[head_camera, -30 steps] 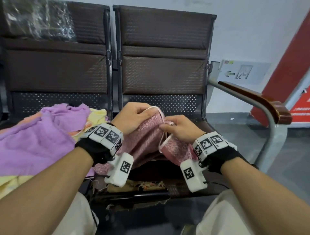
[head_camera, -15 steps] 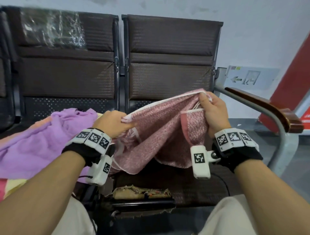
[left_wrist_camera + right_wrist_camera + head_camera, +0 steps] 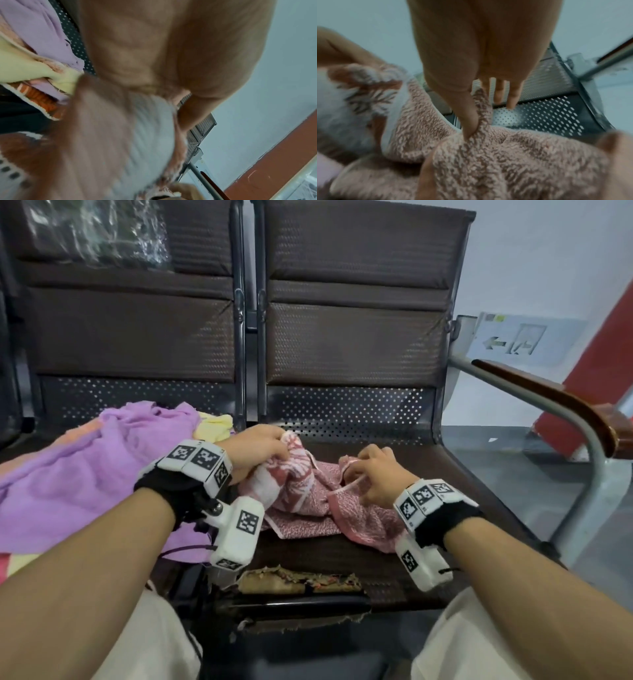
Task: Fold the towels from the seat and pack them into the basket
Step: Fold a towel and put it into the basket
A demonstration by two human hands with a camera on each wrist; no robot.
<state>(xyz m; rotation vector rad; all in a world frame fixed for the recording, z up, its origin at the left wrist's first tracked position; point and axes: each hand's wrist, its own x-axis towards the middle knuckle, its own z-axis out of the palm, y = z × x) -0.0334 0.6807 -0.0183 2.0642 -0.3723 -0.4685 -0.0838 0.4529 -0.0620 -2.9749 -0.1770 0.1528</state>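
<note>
Head view: even, soft daylight-like light, fairly bright; weak shadows under the forearms on the dark seat (image 3: 342, 549). Plastic wrap (image 3: 99, 231) on the left backrest shows scattered glare. Straight lines bow toward the frame edges. Left wrist view: heavy motion blur, pink towel (image 3: 106, 142) smeared. Right wrist view: towel pile moderately sharp at centre, edges soft.

The person's left hand (image 3: 255, 451) grips a bunched corner of the pink patterned towel (image 3: 308, 498), fingers curled round the cloth. The right hand (image 3: 371, 474) pinches the towel's pale hem near its other end. The towel lies crumpled on the brown seat (image 3: 342, 556), between the two hands. On the neighbouring seat to the left lies a heap with a purple towel (image 3: 85, 474) over a yellow one (image 3: 214, 426). A wooden-topped metal armrest (image 3: 548, 402) stands at the right
</note>
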